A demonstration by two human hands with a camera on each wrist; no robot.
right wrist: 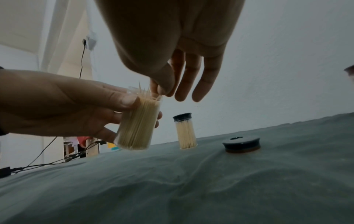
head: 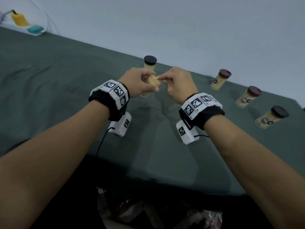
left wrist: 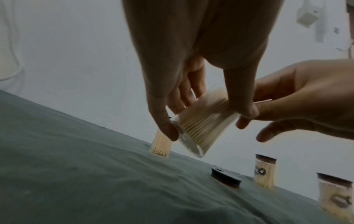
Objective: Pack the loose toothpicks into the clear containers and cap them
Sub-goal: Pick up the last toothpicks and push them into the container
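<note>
My left hand (head: 143, 82) grips a clear uncapped container (right wrist: 138, 124) packed with toothpicks and holds it tilted just above the green cloth. My right hand (head: 167, 79) is at its mouth; thumb and forefinger (right wrist: 160, 89) pinch the tips of a few toothpicks (right wrist: 145, 93) that stick up above the rest, and the other fingers are stretched out. The same container (left wrist: 203, 128) shows between my left thumb and fingers. A loose dark cap (right wrist: 241, 144) lies on the cloth to its right, also in the left wrist view (left wrist: 226, 177); my hands hide it in the head view.
A capped, filled container (head: 149, 63) stands just behind my hands. Three more capped ones (head: 220, 79) (head: 247, 96) (head: 270, 117) line the table's right edge. The green cloth (head: 66, 96) is wrinkled. Cables (right wrist: 47, 163) lie at the far left.
</note>
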